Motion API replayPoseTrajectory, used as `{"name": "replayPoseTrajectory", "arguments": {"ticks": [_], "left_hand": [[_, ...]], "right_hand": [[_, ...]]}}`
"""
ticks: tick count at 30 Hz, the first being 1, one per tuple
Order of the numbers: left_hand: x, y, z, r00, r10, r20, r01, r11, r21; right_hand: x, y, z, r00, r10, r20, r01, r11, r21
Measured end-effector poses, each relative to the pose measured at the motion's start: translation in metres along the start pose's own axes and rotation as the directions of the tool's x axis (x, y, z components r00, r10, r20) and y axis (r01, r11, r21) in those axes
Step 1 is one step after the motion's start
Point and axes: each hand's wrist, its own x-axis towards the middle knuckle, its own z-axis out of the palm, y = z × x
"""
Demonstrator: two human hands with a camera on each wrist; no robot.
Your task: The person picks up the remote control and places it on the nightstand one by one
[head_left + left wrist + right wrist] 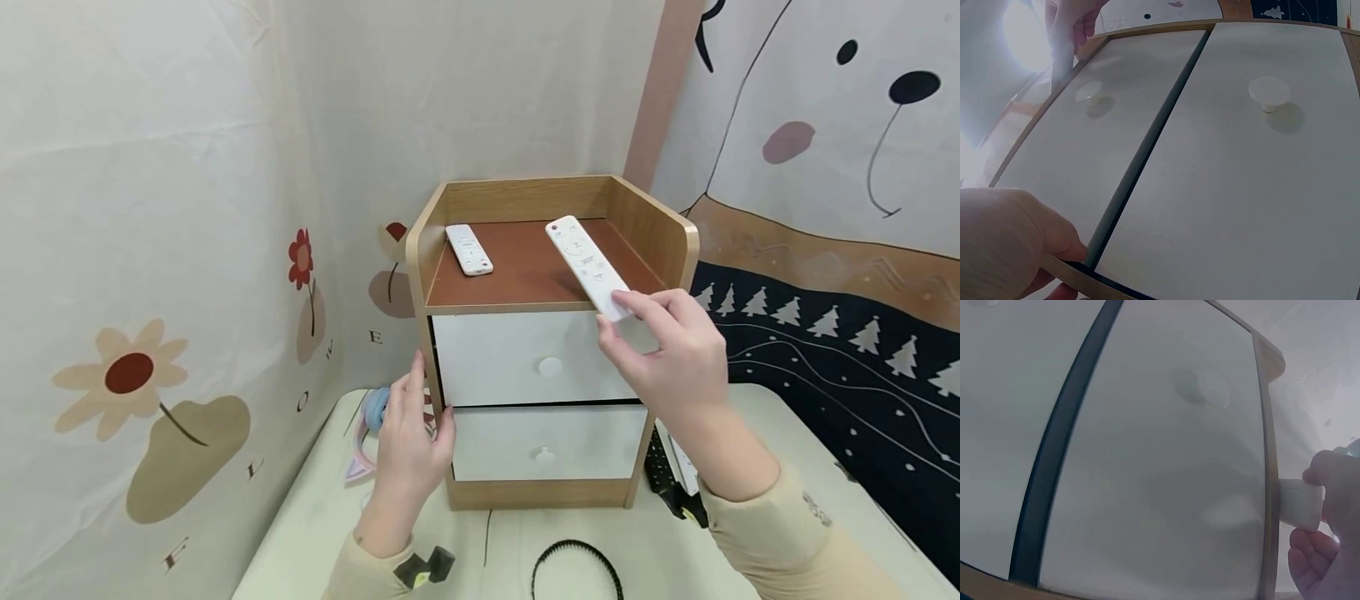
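A white remote control point(588, 265) is pinched at its near end by my right hand point(671, 354), thumb on one side and fingers on the other. It slants above the brown top shelf of a small wooden cabinet point(540, 493); in the right wrist view, the remote's near end point(1300, 505) shows between thumb and fingers. A second white remote point(469, 250) lies at the left of that shelf. My left hand point(412, 442) rests against the cabinet's left side, fingers extended along it. In the left wrist view, the left thumb point(1054, 231) touches the front edge near the gap between the drawers.
Two white drawers, the upper drawer point(495, 358) and lower drawer point(495, 454), have round knobs. A black toothed headband point(573, 546) lies in front on the white table point(300, 542). A blue-and-pink item point(367, 425) lies left, and a black keyboard-like object point(663, 467) right.
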Motion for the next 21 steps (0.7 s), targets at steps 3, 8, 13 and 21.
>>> {"name": "replayPoseTrajectory", "arguments": {"ticks": [3,8,13,21], "left_hand": [[0.0,0.001,0.0,1.0,0.0,0.002,0.0,1.0,-0.005],[0.0,0.002,-0.001,1.0,-0.024,0.016,0.024,1.0,-0.01],[-0.001,0.002,0.0,0.999,-0.04,0.026,0.04,0.999,-0.007],[0.0,0.0,0.001,0.998,-0.047,0.029,0.047,0.999,-0.01]], "right_hand": [[0.002,-0.003,0.004,1.0,0.002,0.024,-0.002,1.0,-0.009],[0.009,-0.011,0.012,0.995,-0.009,0.095,0.014,0.999,-0.045],[0.018,-0.018,0.023,0.992,-0.01,0.126,0.019,0.998,-0.067],[0.039,-0.029,0.034,0.96,0.107,0.257,-0.081,0.991,-0.107]]}}
